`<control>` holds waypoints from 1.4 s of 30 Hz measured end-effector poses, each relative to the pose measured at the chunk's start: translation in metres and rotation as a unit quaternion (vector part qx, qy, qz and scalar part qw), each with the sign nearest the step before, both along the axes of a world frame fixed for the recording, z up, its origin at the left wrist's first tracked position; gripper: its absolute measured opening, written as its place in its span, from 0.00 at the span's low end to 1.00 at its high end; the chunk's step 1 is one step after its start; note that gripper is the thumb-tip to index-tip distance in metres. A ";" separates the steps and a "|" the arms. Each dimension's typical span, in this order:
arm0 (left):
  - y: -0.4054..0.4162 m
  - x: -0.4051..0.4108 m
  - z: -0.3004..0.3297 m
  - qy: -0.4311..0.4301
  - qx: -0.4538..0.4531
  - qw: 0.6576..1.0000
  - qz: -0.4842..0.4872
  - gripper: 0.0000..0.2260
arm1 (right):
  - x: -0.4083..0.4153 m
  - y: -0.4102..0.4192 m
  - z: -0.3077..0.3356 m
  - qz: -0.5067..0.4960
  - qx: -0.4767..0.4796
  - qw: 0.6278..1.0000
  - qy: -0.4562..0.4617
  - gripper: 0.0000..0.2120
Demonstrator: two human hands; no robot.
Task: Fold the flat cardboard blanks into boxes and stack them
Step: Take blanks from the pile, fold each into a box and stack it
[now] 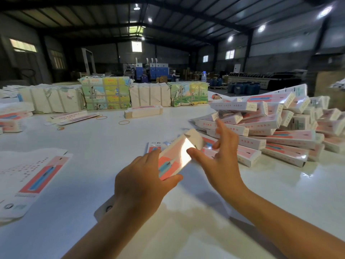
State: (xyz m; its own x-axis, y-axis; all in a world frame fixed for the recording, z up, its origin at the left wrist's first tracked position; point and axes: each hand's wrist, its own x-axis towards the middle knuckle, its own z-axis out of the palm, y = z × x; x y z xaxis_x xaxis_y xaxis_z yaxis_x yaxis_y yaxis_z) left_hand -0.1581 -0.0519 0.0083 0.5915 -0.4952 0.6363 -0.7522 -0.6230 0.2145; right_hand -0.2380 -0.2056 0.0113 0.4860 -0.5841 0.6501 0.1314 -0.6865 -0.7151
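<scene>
A pink and white cardboard box (176, 156) with a blue pen picture is held tilted above the white table (93, 143). My left hand (143, 180) grips its near end, thumb under the front edge. My right hand (218, 159) touches the box's far right side with its thumb, fingers spread and raised. A flat blank (37, 176) lies on a stack at the left. Several folded boxes form a pile (270, 128) at the right. Another blank (155, 145) lies under the held box.
Wrapped bundles (106, 93) of blanks line the table's far side. A short stack of blanks (142, 111) and loose rubber bands (124, 122) lie mid-table. More blanks (13, 118) sit at the far left. A water bottle (203, 75) stands behind the bundles.
</scene>
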 end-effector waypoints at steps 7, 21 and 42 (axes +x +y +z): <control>-0.006 -0.009 -0.008 -0.004 0.005 0.999 -0.044 0.36 | 0.002 -0.001 -0.003 0.358 0.395 0.846 -0.032 0.12; 0.007 -0.005 0.001 -0.052 0.013 0.997 -0.052 0.32 | -0.001 -0.001 -0.002 0.346 0.212 0.914 0.005 0.13; 0.006 -0.004 0.002 -0.079 -0.009 0.993 -0.091 0.32 | -0.011 0.000 -0.005 0.181 -0.020 0.981 0.070 0.21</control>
